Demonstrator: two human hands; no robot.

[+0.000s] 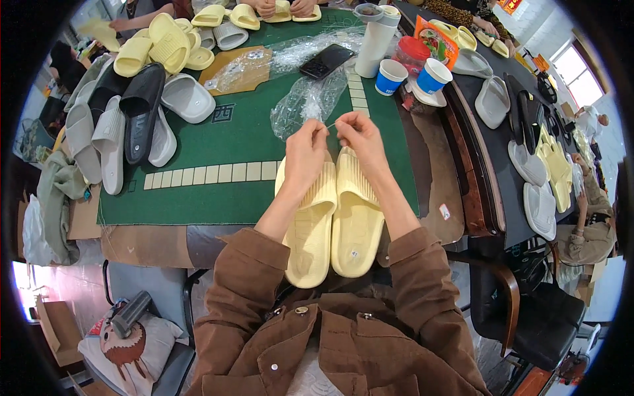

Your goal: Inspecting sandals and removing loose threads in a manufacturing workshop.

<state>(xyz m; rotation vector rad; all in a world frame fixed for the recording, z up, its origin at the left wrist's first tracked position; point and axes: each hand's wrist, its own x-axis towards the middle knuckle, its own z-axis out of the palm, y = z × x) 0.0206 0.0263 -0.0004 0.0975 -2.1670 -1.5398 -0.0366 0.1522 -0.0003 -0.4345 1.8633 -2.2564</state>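
Observation:
A pair of pale yellow slippers (358, 232) lies side by side at the table's near edge, toes pointing away from me. Over their toe ends, my left hand (308, 153) and my right hand (362, 142) face each other with thumbs and fingertips pinched. A thin pale strand (331, 125) seems to run between the two pinches; its kind is too small to make out. Just beyond my fingers is a crumpled clear plastic bag (294, 109). My wrists partly cover the slippers' ribbed straps.
Grey, black and yellow slippers (188, 98) are heaped at the left. A phone (326, 61), a white tumbler (376, 46) and paper cups (389, 77) stand beyond. More slippers (539, 208) line the right table. Other people's hands (284, 8) work across the table. Chairs (148, 284) flank me.

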